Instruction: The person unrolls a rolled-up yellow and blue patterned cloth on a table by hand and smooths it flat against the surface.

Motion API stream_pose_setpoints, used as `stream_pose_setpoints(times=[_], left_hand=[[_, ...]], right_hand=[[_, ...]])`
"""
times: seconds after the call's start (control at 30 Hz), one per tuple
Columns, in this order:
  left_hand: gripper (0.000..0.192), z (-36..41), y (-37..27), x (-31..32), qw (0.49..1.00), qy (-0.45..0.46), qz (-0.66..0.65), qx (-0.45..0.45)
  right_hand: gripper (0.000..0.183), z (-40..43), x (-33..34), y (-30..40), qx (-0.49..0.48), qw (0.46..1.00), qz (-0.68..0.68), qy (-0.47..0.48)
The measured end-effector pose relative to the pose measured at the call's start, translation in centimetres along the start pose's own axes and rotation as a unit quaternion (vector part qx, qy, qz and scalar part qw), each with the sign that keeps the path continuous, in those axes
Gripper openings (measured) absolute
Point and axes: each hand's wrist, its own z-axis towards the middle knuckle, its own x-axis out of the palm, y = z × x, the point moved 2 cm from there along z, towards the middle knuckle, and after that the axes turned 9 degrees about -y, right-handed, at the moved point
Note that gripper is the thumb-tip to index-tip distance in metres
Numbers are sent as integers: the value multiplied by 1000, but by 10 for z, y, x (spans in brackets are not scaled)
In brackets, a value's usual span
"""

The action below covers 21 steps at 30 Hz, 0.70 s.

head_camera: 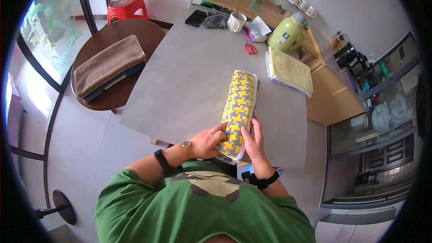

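A towel [239, 108] with a yellow-and-grey houndstooth pattern and white edging lies folded into a long narrow bundle near the front of the grey-covered table [182, 84]. My left hand [210, 141], below a gold wristwatch, grips its near left side, with the index finger laid on the patterned face. On the opposite edge, my right hand [253, 140] holds the bundle with the thumb on top and the fingers along its right side. The undersides of the near end and some fingertips are hidden.
Folded yellow towels [290, 69] lie at the right edge. Red-handled scissors [250, 48], a tissue pack [254, 32], a white mug [237, 22], a phone [195, 18] and a green thermos jug [286, 33] stand farther back. A round table [152, 30] at left bears folded brown cloth [109, 64].
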Motion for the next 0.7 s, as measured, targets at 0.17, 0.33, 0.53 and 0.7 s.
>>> stream_pose_setpoints(times=[0.17, 0.33, 0.53, 0.7], left_hand=[[48, 0, -3, -10, 995, 21, -95, -28], [50, 6, 12, -24, 903, -124, -306, -275], [74, 27, 18, -23, 929, -106, -140, -326], [69, 48, 18, -14, 974, -141, 89, -153]], right_hand=[[35, 10, 0, 55, -173, 978, -106, 47], [45, 2, 17, 87, -211, 929, -244, 183], [43, -1, 22, 87, -254, 898, -271, 237], [36, -3, 19, 81, -255, 908, -256, 211]])
